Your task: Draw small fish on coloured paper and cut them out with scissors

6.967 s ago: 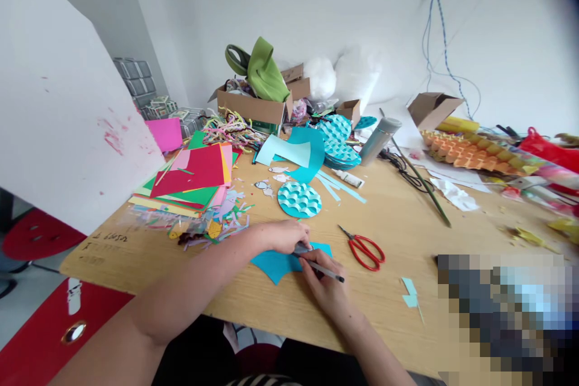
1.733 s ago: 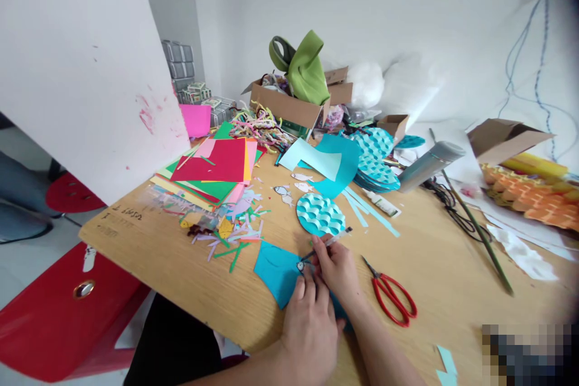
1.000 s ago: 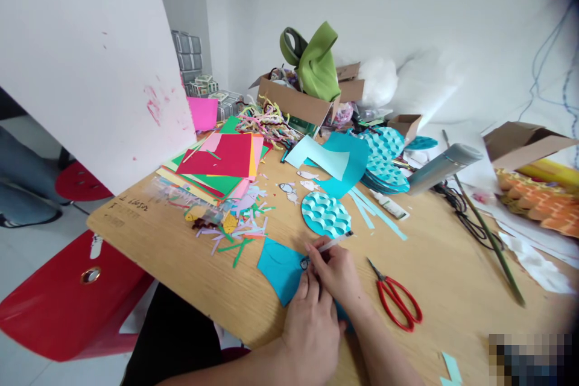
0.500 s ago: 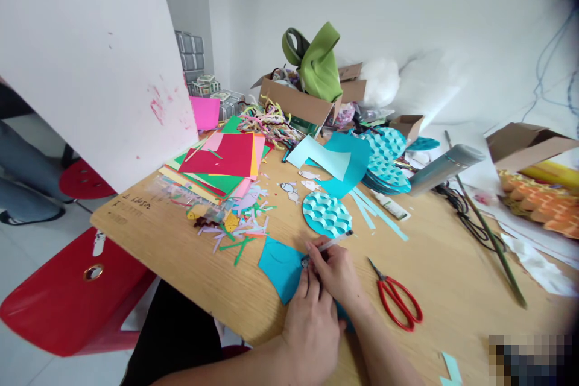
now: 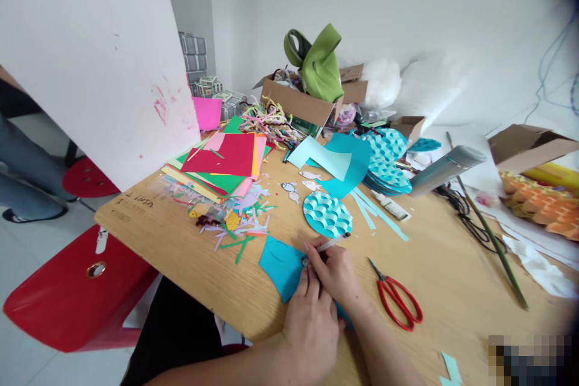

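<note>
Holds a slim clear pen with a black end (image 5: 333, 241) in a narrow pinch of the right hand (image 5: 337, 271), just on the near side of a round teal paper disc with pale wavy strips (image 5: 328, 215). Rests the left hand (image 5: 312, 325) flat and outstretched, pressing rather than gripping, over a bright blue paper sheet (image 5: 280, 265), also on the near side of the disc. Covers most of a small pale piece with dark outlines (image 5: 304, 261) on that sheet (cannot tell its whole shape, nor where the pen's tip sits). Has red-handled metal scissors (image 5: 398, 301) lying on the wooden table (image 5: 181, 238) to the disc's near right, pointing towards it. Has white paper fish with dark outlines (image 5: 310, 175) near the disc's far left, a small white plastic bottle (image 5: 392, 206) to its right, and loose green and purple paper strips (image 5: 244, 246) to its left.
</note>
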A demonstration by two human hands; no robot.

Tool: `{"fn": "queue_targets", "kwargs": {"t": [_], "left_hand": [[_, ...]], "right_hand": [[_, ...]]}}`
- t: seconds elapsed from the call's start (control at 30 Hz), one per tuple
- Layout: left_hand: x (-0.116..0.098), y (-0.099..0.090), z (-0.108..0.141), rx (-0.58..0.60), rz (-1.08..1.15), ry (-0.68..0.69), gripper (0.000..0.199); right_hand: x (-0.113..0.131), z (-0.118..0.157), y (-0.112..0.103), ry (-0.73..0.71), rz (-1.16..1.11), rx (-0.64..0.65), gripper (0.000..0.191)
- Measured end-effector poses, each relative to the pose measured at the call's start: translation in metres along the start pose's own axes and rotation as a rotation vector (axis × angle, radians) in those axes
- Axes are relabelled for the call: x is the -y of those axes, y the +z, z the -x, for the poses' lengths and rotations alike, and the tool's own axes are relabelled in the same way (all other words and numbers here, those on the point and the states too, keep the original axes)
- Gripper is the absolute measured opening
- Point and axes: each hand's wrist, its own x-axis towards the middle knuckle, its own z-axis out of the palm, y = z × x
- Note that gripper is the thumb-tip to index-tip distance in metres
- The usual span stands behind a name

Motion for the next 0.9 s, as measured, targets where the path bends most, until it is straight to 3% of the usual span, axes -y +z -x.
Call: {"fn": "queue_targets", "kwargs": {"t": [0.53, 0.9], "left_hand": [[-0.0005, 0.0033, 0.0017, 0.060, -0.002, 0.017, 0.059], [-0.0001, 0.0054, 0.0018, -0.012, -0.036, 0.017, 0.060]], "right_hand": [[0.0012, 0.0013, -0.0021, -0.036, 0.107, 0.062, 0.034], [-0.0005, 0.0005, -0.0028, -0.057, 0.126, 0.073, 0.029]]}}
